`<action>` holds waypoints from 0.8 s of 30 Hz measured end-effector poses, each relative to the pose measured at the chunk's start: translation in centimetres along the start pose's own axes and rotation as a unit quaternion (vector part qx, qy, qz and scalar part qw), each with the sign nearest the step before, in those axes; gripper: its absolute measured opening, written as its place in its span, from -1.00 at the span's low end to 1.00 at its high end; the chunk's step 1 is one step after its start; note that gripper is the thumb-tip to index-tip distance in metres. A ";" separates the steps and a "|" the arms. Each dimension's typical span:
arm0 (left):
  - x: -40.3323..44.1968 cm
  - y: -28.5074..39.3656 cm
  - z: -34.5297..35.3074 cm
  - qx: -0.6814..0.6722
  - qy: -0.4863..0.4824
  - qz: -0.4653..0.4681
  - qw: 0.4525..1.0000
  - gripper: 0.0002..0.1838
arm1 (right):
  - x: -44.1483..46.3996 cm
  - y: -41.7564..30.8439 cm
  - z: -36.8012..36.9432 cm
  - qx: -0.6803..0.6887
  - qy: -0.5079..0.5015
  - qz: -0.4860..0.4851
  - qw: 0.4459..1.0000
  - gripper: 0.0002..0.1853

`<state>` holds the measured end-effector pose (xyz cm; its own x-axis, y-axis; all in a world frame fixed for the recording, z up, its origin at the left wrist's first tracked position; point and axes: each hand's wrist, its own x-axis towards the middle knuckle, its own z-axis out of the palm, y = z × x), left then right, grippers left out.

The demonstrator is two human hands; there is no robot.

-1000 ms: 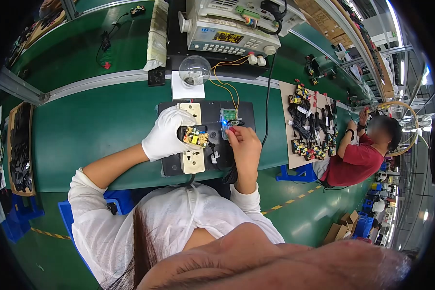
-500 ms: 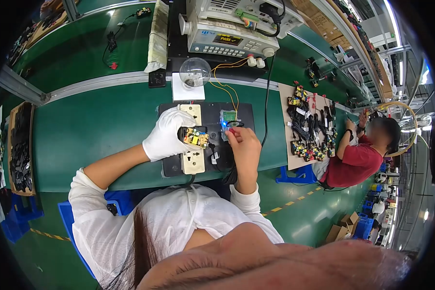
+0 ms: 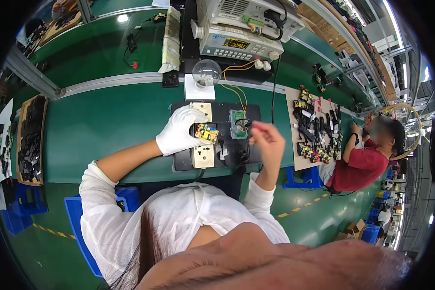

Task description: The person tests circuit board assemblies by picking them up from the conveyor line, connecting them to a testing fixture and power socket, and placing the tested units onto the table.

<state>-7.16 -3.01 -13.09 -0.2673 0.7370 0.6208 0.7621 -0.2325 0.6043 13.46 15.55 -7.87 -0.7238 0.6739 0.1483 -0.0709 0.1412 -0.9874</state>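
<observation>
My gloved left hand grips an open power adapter, a black case with its yellow circuit board exposed, over a cream socket strip. My bare right hand is pinched at the fingertips on what looks like a small red cable plug, slightly blurred. It hovers right of a green test board, apart from it. A black wire loop lies on that board. Between the strip and my right hand, a black cable with a white tag nearby lies on the dark base plate.
Behind stands a test instrument with a lit display. A clear glass globe sits on a white block. To the right, a cardboard sheet carries several adapters and cables; a co-worker in a red shirt sits beyond. Black parts fill a tray at left.
My right hand has drawn back to the right, away from the green board. The blue light there has gone out, and the instrument's PASS display has changed. My left hand keeps the adapter.
</observation>
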 end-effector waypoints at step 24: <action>2.3 4.9 -0.9 -0.010 0.053 -0.178 0.983 -0.43 | -4.7 1.1 3.9 -0.108 0.029 -0.084 0.990 -0.83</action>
<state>-4.55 -3.00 -8.26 -0.5756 0.7039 0.4162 0.5980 0.0151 0.8014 14.07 9.71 -9.89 -0.6726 0.6675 0.3195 -0.0351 0.4024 -0.9148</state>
